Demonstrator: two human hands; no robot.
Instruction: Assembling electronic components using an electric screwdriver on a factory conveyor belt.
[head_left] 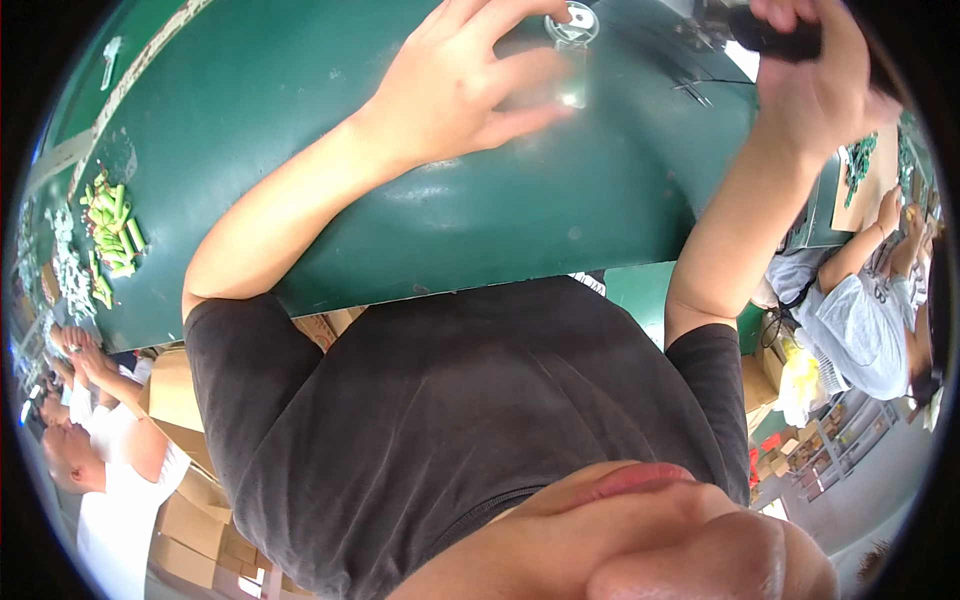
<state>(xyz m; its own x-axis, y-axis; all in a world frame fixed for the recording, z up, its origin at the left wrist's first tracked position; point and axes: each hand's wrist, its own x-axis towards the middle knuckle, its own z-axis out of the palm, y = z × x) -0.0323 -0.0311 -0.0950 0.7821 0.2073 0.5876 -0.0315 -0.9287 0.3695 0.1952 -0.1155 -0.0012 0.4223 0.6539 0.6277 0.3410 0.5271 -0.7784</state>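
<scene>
My left hand [455, 85] reaches over the green tabletop with its fingers stretched out and spread, slightly blurred. Its fingertips are at a small round metal-looking disc [573, 22], and a clear, glassy piece [572, 78] shows just below that disc. Whether the fingers touch the clear piece is hard to see. At the upper right, my right hand [818, 90] is raised with its fingers curled round a black rounded object [775, 38]. The upper part of this object is cut off by the picture's edge.
Bright green short pieces [115, 225] lie heaped at the table's left end, beside pale small parts [70, 265]. Thin dark wires or tools [695, 92] lie near my right hand. Other people sit at left [120, 450] and right [850, 320]. Cardboard boxes [190, 530] stand behind me.
</scene>
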